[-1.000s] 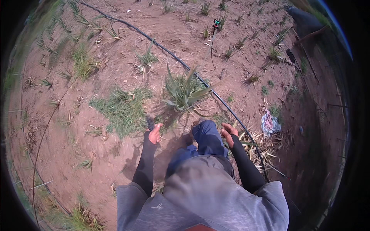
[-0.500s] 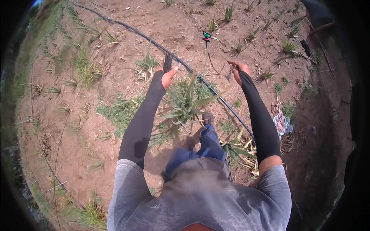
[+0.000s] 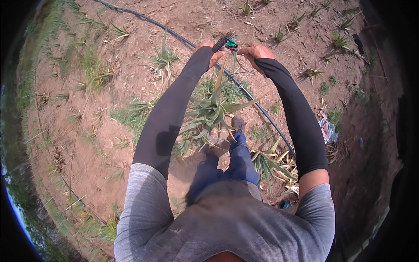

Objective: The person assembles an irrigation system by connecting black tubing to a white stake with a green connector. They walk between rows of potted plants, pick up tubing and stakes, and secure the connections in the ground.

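Note:
My left hand (image 3: pixel 213 51) is closed around a bundle of thin black strips (image 3: pixel 223 40), whose ends stick out past the fingers. Right beside that bundle is a small sprinkler head (image 3: pixel 231 44), green, red and black, on top of a thin upright stem. My right hand (image 3: pixel 257 52) comes in from the other side, its fingertips pinched together close to the stem just under the head. Whatever those fingers hold is too small to make out. A large spiky aloe-like plant (image 3: pixel 212 111) grows below my hands, one long leaf reaching up near the stem.
A black irrigation hose (image 3: pixel 174 35) crosses the reddish soil diagonally behind the plant. Another spiky plant (image 3: pixel 267 165) with dry leaves grows by my leg. Crumpled plastic (image 3: pixel 327 129) lies at the right, and a blue cup-like object (image 3: pixel 284 204) sits near my hip.
Both hands have moved forward and toward each other, up to the sprinkler head. The black bundle came along in my left hand and now tilts toward the head.

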A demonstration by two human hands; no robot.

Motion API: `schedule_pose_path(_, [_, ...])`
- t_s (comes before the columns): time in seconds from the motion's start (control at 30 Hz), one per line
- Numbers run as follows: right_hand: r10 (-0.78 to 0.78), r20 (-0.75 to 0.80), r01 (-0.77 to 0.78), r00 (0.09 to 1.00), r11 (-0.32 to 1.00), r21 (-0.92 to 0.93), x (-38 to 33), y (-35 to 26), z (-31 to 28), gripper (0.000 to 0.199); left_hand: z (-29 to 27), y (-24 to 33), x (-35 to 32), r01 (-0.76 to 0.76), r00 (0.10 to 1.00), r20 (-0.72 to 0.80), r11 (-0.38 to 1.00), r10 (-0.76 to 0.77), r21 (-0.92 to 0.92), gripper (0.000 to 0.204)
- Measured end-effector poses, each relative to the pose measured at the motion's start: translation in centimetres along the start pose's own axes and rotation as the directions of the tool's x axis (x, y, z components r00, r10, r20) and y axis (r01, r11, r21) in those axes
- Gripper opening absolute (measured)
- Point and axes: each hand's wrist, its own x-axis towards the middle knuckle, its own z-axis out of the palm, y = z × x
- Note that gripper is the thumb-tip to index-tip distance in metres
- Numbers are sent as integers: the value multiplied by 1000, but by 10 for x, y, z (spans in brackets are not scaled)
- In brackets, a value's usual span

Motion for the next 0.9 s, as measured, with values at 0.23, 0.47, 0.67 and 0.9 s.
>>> schedule_pose_path(0.23, [-19,-43,19,999,1000,8,-3,3,8,19,8,-11,2,-36,997,-69,992,45,118,34])
schedule_pose_path(0.47, [-62,-23,63,998,998,28,1,8,13,20,6,-13,-3,-57,993,-99,997,63,57,31])
schedule_pose_path(0.67, [-13,-67,14,998,1000,14,-8,-2,12,19,15,-11,-10,8,998,61,995,-14,98,33])
schedule_pose_path(0.9, [319,-245,-235,916,919,316,-31,-45,39,16,74,-75,-7,481,837,532,293,127,-827,29])
